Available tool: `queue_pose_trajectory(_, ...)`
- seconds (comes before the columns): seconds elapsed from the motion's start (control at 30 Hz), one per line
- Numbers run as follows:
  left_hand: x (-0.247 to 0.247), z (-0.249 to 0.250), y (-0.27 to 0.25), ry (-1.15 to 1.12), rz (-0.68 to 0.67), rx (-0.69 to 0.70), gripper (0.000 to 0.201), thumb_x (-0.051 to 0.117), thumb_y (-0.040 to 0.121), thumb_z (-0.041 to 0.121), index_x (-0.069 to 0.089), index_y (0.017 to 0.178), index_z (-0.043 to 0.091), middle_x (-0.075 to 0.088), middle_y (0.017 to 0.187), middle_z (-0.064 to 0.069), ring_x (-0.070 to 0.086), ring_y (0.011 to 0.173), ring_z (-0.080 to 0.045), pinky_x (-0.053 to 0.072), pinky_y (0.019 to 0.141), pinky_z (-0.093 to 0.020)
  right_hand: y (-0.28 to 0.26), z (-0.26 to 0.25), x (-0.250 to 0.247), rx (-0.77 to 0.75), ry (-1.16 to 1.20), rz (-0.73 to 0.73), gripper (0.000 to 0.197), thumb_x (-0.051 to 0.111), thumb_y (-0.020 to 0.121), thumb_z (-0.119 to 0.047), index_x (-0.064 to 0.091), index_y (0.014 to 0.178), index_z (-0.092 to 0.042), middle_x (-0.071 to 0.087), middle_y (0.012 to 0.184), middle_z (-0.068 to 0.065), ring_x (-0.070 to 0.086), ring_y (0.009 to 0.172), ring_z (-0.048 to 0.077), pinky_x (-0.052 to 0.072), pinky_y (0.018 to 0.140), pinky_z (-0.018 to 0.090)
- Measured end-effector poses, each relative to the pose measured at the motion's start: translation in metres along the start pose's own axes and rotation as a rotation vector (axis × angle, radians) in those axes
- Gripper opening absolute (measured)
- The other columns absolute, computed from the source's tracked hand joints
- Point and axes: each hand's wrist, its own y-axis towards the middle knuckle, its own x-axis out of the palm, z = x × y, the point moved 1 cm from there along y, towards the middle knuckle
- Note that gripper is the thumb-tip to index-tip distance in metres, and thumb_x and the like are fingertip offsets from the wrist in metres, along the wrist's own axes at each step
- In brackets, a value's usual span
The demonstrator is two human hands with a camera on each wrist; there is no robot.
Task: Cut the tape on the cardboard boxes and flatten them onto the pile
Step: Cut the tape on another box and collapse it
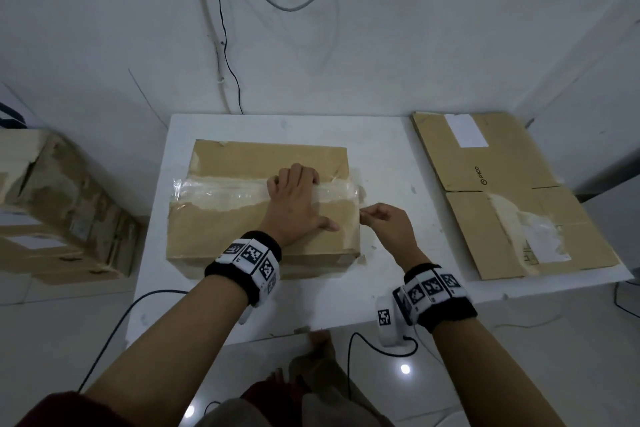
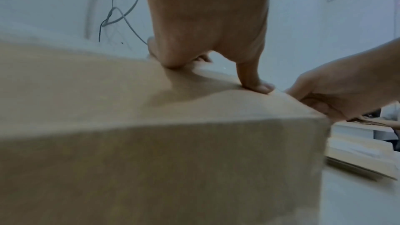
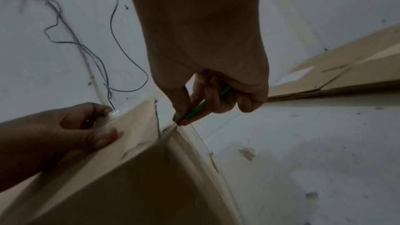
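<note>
A closed cardboard box (image 1: 242, 229) lies on the white table (image 1: 398, 163), with a strip of clear tape (image 1: 225, 192) across its top. My left hand (image 1: 311, 201) presses down on the top, its bent fingertips on the tape and its thumb flat on the cardboard. At the box's upper right edge, my right hand (image 1: 365, 215) pinches a thin green cutter (image 3: 203, 105). The cutter's tip meets the edge beside the tape end. The blade itself is hidden by my fingertips (image 3: 179, 119).
A pile of flattened cardboard (image 1: 512, 198) lies on the table's right part. More taped boxes (image 1: 59, 204) stand on the floor to the left. Cables hang on the wall (image 1: 225, 45) behind the table and run over the floor (image 1: 114, 333).
</note>
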Motion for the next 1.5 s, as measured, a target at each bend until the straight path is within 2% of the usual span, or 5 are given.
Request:
queue_pose_trajectory(0.33,-0.041,0.018,-0.015,0.116,0.461,0.087,0.033,0.043,0.098,0.045,0.054,0.085,0.016,0.052,0.065,0.002,0.048,0.058,-0.020,0.034,0.066,-0.035,0.005,0.010,-0.009,-0.033,0.145,0.211,0.013,0.057,0.099,-0.024,0.063,0.108,-0.018,0.076,0.090,0.000,0.054,0.063,0.009,0.039,0.061,0.025)
queue_pose_trajectory(1.03,-0.004,-0.002,0.043,-0.270,-0.506,-0.584,0.087,0.074,0.074,0.052,0.039,0.138,0.003,0.038,0.138,-0.014,0.037,0.130,-0.034,0.035,0.108,-0.042,0.091,-0.051,0.004,-0.157,-0.024,0.042,0.020,0.062,0.095,-0.037,0.066,0.108,-0.023,0.071,0.087,-0.004,0.060,0.072,0.009,0.042,0.058,0.016)
queue_pose_trajectory(1.17,0.016,-0.029,0.090,-0.927,-0.162,-0.938,0.115,0.072,0.043,0.058,0.041,0.139,0.002,0.046,0.137,-0.012,0.051,0.116,-0.034,0.047,0.090,-0.036,0.120,-0.058,0.014,-0.176,-0.093,-0.001,0.017,0.059,0.096,-0.026,0.067,0.111,-0.022,0.069,0.085,-0.004,0.051,0.060,0.007,0.039,0.051,0.008)
queue_pose_trajectory(1.37,0.015,-0.023,0.095,-1.421,0.212,-1.136,0.017,0.059,0.086,0.018,0.044,0.079,0.013,0.030,0.064,0.000,0.030,0.054,-0.014,0.027,0.052,-0.025,0.142,-0.060,0.033,-0.139,-0.042,-0.059,0.019,0.059,0.096,-0.026,0.069,0.112,-0.024,0.069,0.083,-0.005,0.052,0.064,0.003,0.039,0.057,0.017)
queue_pose_trajectory(1.5,0.032,-0.030,0.097,-1.430,0.311,-1.168,0.036,0.065,0.081,0.020,0.047,0.109,0.007,0.046,0.085,-0.005,0.042,0.063,-0.014,0.035,0.055,-0.025,0.146,-0.062,0.039,-0.120,-0.010,-0.094,0.022,0.061,0.094,-0.037,0.070,0.110,-0.026,0.069,0.082,-0.006,0.054,0.069,0.003,0.037,0.062,0.020)
